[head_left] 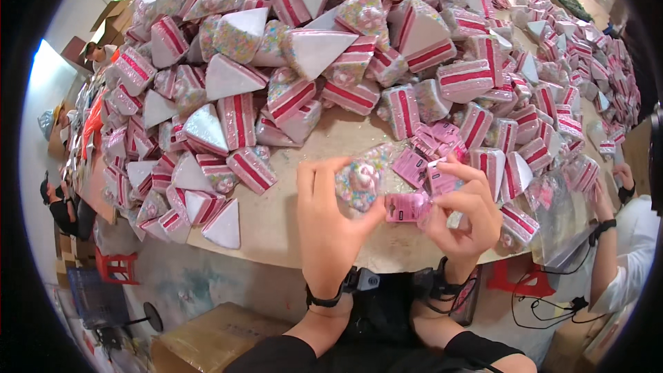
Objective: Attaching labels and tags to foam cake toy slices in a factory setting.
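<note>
My left hand (331, 217) is closed on a toy cake slice (362, 178), its sprinkled top with a pale swirl turned up. The tip of my left thumb reaches a small pink tag (406, 207) beside the slice. My right hand (466, 214) pinches that tag at its other end. Whether the tag is joined to the slice I cannot tell. Just beyond my right fingers lies a loose heap of pink tags (412, 166) on the tan table (311, 235).
A big pile of cake slices (238, 121) covers the far and left table, and more spread right. At right, another person's arm (604, 249) is beside a clear plastic bag (563, 228). A red stool (117, 267) and a cardboard box (214, 335) stand below the table.
</note>
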A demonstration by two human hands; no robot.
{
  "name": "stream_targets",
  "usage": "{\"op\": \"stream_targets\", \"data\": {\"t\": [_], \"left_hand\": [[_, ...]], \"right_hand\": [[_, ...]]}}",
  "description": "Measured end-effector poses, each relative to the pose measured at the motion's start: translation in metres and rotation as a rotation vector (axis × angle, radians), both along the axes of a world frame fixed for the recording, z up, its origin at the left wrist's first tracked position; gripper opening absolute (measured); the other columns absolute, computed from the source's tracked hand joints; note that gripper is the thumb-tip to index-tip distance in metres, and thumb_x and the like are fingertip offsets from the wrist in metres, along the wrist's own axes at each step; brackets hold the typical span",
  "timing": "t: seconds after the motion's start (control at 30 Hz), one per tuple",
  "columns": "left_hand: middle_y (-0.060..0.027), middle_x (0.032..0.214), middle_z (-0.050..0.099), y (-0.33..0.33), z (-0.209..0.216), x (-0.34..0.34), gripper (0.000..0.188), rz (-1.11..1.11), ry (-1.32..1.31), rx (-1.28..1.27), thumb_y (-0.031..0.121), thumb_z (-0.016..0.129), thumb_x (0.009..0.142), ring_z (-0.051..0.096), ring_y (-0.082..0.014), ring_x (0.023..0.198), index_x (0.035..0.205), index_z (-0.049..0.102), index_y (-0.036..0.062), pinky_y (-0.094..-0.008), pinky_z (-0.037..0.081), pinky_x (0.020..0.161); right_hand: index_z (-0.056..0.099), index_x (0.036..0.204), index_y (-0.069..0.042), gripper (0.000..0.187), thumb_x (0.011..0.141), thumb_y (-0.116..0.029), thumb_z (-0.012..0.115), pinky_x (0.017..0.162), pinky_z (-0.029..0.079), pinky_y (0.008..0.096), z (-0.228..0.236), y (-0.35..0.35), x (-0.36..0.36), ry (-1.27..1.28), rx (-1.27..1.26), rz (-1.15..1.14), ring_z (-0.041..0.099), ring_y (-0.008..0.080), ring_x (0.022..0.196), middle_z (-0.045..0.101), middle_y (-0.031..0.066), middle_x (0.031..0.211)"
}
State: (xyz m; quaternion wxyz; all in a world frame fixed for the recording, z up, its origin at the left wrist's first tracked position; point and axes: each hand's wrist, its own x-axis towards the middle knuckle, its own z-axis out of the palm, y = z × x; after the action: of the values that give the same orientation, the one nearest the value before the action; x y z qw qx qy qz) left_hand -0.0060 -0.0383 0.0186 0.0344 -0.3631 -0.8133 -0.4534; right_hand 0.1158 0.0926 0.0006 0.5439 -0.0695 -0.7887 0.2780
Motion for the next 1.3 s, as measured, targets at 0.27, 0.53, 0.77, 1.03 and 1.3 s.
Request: {"op": "stream_targets", "data": {"t": [0.27,0.53,0.77,1.03,1.3], "left_hand": [[-0.0149,0.110,0.051,0.005,0.008,0.025,0.060,-0.231,-0.063,0.167,0.001,0.085,0.062,0.058,-0.0351,0.110,0.116,0.058,0.0020,-0.0419,0.049,0.090],[-0.0148,0.113,0.048,0.006,0.013,0.034,0.058,-0.278,0.055,0.168,0.006,0.087,0.069,0.057,-0.0364,0.114,0.119,0.058,0.0019,-0.0433,0.050,0.092],[-0.0153,0.115,0.047,0.006,0.010,0.035,0.056,-0.278,0.049,0.176,0.007,0.086,0.071,0.056,-0.0364,0.116,0.119,0.058,0.0013,-0.0432,0.050,0.093],[-0.0151,0.112,0.047,0.012,0.009,0.036,0.056,-0.245,0.097,0.187,0.005,0.086,0.070,0.056,-0.0366,0.115,0.120,0.060,0.0019,-0.0417,0.049,0.094],[-0.0134,0.103,0.048,0.018,0.001,0.039,0.051,-0.108,0.162,0.156,0.010,0.086,0.068,0.059,-0.0361,0.108,0.113,0.062,0.0014,-0.0433,0.051,0.080]], "right_hand": [[0.067,0.085,-0.004,0.027,0.062,0.007,0.077,0.068,0.057,0.0356,0.010,-0.020,0.007,0.009,-0.075,-0.018,0.073,0.0349,0.092,0.062,0.0070,0.070],[0.067,0.084,-0.005,0.027,0.061,0.005,0.077,0.069,0.056,0.0354,0.014,-0.014,0.014,-0.003,-0.002,-0.056,0.073,0.0336,0.093,0.061,0.0066,0.069],[0.068,0.084,-0.006,0.025,0.063,0.003,0.078,0.068,0.055,0.0349,0.013,-0.014,0.013,-0.044,0.018,-0.085,0.072,0.0321,0.093,0.060,0.0055,0.067],[0.066,0.085,-0.004,0.027,0.063,0.004,0.079,0.069,0.056,0.0366,0.012,-0.015,0.012,-0.053,-0.018,-0.125,0.072,0.0326,0.092,0.062,0.0079,0.075],[0.063,0.092,0.001,0.031,0.065,0.004,0.079,0.062,0.056,0.0338,0.016,-0.027,0.009,-0.199,-0.057,-0.166,0.070,0.0279,0.078,0.064,0.0117,0.085]]}}
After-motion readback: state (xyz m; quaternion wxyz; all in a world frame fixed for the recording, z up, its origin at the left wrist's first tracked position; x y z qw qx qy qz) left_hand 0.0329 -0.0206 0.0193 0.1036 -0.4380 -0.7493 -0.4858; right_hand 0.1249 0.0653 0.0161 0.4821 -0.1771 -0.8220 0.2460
